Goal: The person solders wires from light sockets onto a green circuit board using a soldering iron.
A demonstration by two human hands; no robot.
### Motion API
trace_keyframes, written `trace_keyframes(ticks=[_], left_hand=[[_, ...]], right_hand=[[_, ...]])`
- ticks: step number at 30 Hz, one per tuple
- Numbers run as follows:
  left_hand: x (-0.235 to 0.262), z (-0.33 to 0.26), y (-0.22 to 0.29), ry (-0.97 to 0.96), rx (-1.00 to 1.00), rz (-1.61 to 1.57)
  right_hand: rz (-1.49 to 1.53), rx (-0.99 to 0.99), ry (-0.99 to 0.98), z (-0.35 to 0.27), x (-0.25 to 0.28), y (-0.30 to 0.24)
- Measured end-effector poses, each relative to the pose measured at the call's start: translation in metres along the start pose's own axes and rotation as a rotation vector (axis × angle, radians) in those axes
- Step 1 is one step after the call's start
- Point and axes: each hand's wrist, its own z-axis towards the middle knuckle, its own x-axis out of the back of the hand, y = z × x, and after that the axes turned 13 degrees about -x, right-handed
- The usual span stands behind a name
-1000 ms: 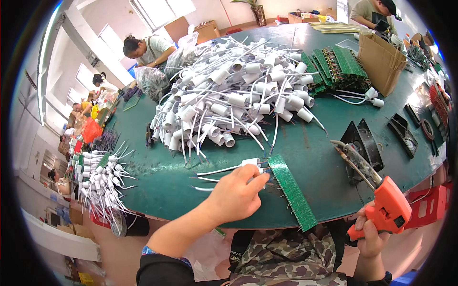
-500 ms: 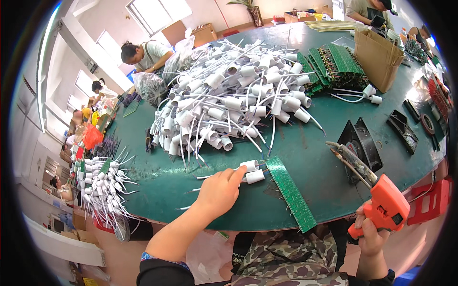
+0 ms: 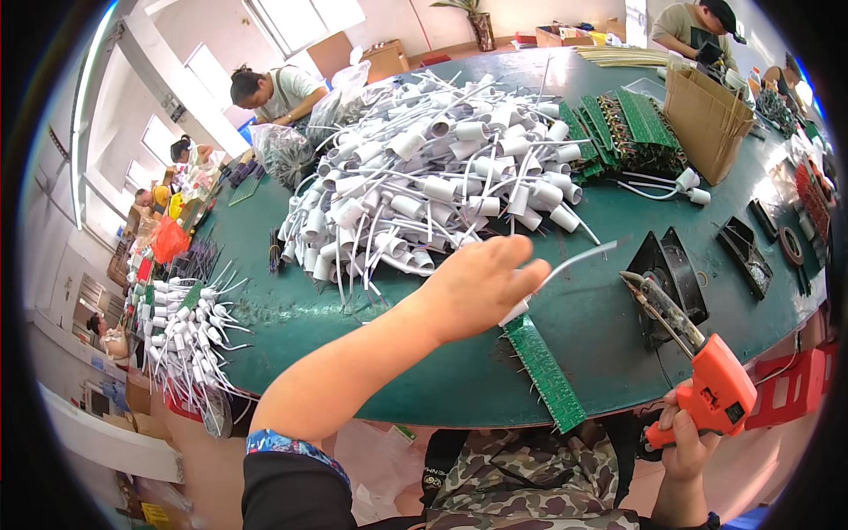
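My left hand (image 3: 488, 287) is closed on a white lamp socket (image 3: 516, 311) at the far end of a green circuit board strip (image 3: 546, 375). A white cable (image 3: 579, 261) trails from that hand to the right, its bare wire ends free. The hand covers part of the socket, so I cannot tell whether it touches the board. At the lower right, my right hand (image 3: 687, 449) grips the handle of an orange soldering gun (image 3: 720, 384). The gun's tip points up and left, close to a black fan (image 3: 667, 283).
A large heap of white sockets (image 3: 433, 185) fills the middle of the green table (image 3: 424, 389). Stacked circuit boards (image 3: 632, 128) and a cardboard box (image 3: 704, 119) stand behind, right. More sockets (image 3: 185, 331) hang at the left edge. Black tray (image 3: 745, 252) lies right. Other people work farther off.
My left hand has moved right and away from me, from sockets lying left of the board to the board's far end. A cable now sticks out from it. The soldering gun has barely shifted.
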Motion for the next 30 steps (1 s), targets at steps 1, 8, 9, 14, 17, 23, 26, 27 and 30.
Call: trace_keyframes(ticks=[1, 8, 9, 14, 17, 23, 26, 27, 30], left_hand=[[-0.004, -0.01, 0.004, 0.038, 0.101, -0.068], [0.012, -0.058, 0.061, 0.03, 0.498, -0.294], [0.005, -0.066, 0.064, 0.03, 0.471, -0.315], [-0.02, -0.074, 0.081, 0.183, 0.555, -0.367], [-0.026, -0.076, 0.082, 0.218, 0.547, -0.352], [-0.03, -0.07, 0.078, 0.238, 0.483, -0.229], [-0.031, -0.066, 0.078, 0.207, 0.463, -0.205], [-0.032, -0.064, 0.078, 0.195, 0.456, -0.194], [-0.033, -0.06, 0.076, 0.214, 0.446, -0.183]], right_hand=[[-0.017, -0.003, -0.018, 0.0, 0.003, 0.001], [-0.055, -0.068, -0.176, 0.005, 0.0, 0.005], [-0.055, -0.073, -0.18, 0.005, -0.003, 0.006], [-0.084, -0.185, -0.413, 0.006, -0.006, 0.02], [-0.184, -0.218, -0.451, 0.009, -0.009, 0.022], [-0.154, -0.233, -0.412, 0.009, -0.008, 0.021], [-0.085, -0.277, -0.396, 0.008, -0.014, 0.017], [-0.028, -0.305, -0.379, 0.008, -0.017, 0.016], [-0.101, -0.188, -0.356, 0.01, -0.018, 0.022]])
